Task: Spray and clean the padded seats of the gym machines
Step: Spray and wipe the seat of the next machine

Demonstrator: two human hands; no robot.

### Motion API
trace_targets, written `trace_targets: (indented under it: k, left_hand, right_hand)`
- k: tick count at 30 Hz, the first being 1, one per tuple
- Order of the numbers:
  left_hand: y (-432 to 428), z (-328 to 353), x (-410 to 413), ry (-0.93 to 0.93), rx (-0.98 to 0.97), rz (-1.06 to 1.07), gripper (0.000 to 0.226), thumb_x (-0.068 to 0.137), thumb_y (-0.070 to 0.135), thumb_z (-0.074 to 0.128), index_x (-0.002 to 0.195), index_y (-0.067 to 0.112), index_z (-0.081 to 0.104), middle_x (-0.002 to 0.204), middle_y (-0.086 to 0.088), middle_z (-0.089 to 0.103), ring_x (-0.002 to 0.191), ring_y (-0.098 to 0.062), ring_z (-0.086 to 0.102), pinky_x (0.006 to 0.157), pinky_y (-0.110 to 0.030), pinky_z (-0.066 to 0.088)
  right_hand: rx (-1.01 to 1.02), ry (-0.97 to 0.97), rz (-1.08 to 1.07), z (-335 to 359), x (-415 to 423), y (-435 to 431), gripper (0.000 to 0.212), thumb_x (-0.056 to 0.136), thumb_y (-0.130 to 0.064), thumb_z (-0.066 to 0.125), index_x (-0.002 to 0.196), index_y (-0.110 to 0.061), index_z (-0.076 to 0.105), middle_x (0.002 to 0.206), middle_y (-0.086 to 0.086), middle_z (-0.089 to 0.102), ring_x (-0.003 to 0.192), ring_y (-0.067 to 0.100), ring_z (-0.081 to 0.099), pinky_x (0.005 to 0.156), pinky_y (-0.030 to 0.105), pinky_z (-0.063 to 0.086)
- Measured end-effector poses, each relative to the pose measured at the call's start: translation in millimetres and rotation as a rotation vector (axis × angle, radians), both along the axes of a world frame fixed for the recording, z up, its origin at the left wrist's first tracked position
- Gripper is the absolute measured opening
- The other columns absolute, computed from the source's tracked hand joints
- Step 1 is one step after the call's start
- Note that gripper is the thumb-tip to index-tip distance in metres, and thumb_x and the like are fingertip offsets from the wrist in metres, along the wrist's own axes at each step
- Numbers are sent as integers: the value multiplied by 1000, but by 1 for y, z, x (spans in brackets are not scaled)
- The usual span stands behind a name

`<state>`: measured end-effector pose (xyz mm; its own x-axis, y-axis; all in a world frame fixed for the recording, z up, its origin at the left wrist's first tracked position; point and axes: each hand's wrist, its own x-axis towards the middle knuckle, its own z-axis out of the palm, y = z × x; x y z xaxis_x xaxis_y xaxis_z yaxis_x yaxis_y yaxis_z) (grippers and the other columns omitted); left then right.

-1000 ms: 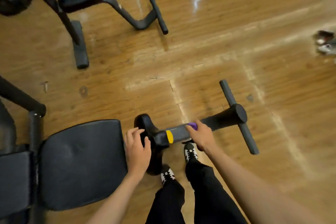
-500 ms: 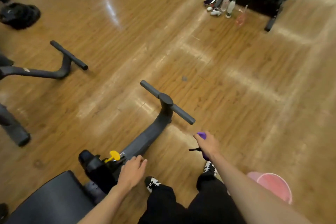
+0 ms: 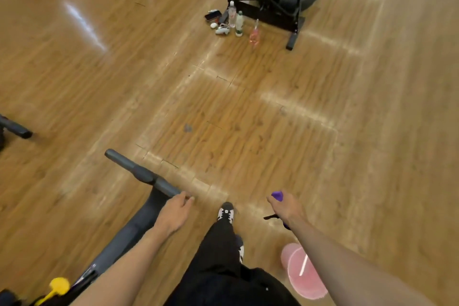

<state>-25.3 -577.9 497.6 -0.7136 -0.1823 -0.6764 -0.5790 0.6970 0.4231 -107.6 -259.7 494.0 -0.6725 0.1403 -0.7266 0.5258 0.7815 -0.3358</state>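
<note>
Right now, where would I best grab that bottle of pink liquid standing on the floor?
Probably round the middle of the pink bottle, coming from the near side: it stands upright, the white bottle is close on its left, and the black machine frame stands just behind it.

Glossy wood-plank floor [image 3: 74, 87], pale worn strips [image 3: 298, 108] across mid-floor. Glare streak [image 3: 84, 25] top left. Bottles [image 3: 239, 23] + small bits at far edge, beside black gym machine frame [image 3: 268, 13].
</note>
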Motion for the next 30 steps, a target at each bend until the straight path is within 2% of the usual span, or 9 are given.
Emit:
trace_targets:
  k: [4,9,12,14,16,18,23,27,30]
  left_hand:
    - [24,-14,-71,-52,9,-40,37,107,47,37,111,18,60,107,-1,67,99,-21,62,89,-41,50]
    - [48,-30,-154,-38,86,128,29,109,37,39,112,17,60,108,-5,68,96,-20,62,89,-38,50]
    - [50,-31,-214,-39,117,137,32,110,32,38,124,10,58,118,-7,66,111,-27,62,90,-33,46]
    - [46,-26,-248,-43,113,178,40,110,31,38,134,3,55,127,-11,62,121,-31,58,88,-28,39]
    - [36,-23,-279,-22,125,229,36,110,33,38,122,7,59,118,-9,66,111,-30,62,88,-31,45]
    - [21,-23,-310,9,143,281,28,109,35,39,101,16,59,96,-3,68,91,-24,65,81,-36,51]
    - [-25,-22,-370,51,120,420,25,108,31,42,88,21,55,81,1,63,75,-13,57,59,-29,36]
    - [-75,-24,-410,25,103,538,28,108,29,44,81,23,49,74,2,59,69,-13,54,56,-26,33]
    - [-121,-18,-432,8,69,661,27,108,36,42,89,22,56,79,3,63,74,-13,57,63,-29,41]
  right_hand:
    - [53,15,-1,-2,-65,35,23,90,-48,58,101,-28,60,97,1,66,89,26,62,69,30,44]
    - [93,28,-18,-9,-157,62,26,91,-49,58,105,-28,60,92,-4,65,85,18,62,75,35,53]
    - [106,97,-28,0,-221,72,24,93,-47,58,105,-27,61,93,-5,64,80,13,60,69,33,52]
    - [112,107,22,10,-263,74,22,95,-43,57,107,-25,59,95,-5,63,84,14,60,74,34,51]
    - [109,121,35,17,-302,68,26,96,-40,57,114,-22,60,93,-7,60,88,16,59,78,33,50]
    - [119,141,63,18,-344,53,31,96,-39,57,120,-19,60,92,-6,59,88,17,58,77,34,50]
    - [156,101,242,9,-446,-20,31,94,-51,53,116,-28,58,98,-2,64,90,21,59,74,34,47]
    - [99,72,391,-20,-525,-102,31,90,-58,54,107,-33,59,92,-5,64,84,17,61,77,38,55]
    - [59,68,486,-26,-581,-183,27,86,-59,57,98,-35,58,86,-3,65,81,19,62,77,42,56]
